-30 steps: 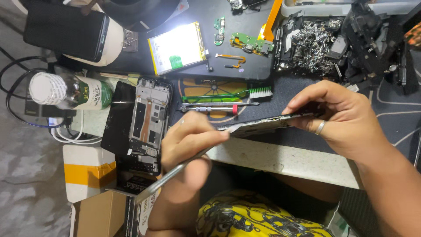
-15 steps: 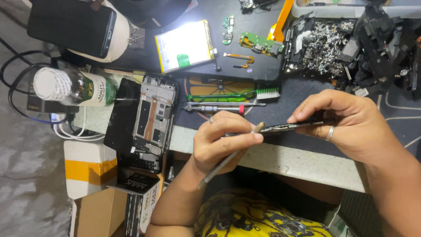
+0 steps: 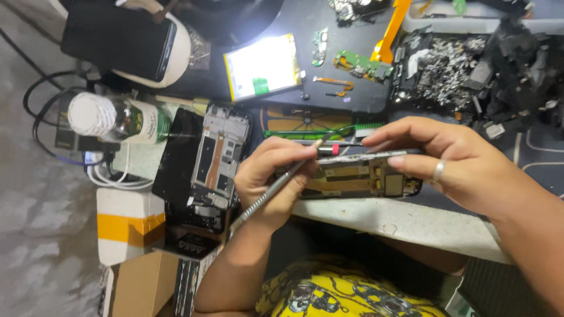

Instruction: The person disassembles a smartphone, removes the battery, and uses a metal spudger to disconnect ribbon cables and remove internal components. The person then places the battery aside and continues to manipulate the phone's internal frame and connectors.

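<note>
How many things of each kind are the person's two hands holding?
Thin grey metal prying tool, in the left hand: 1
Opened phone frame with gold-coloured inner parts, in the right hand: 1
Total: 2

Bare tabletop [image 3: 405,220] lies open along the near edge, while a stripped phone frame [image 3: 214,161] crowds the left and a screw-filled tray [image 3: 446,64] blocks the far side.
</note>
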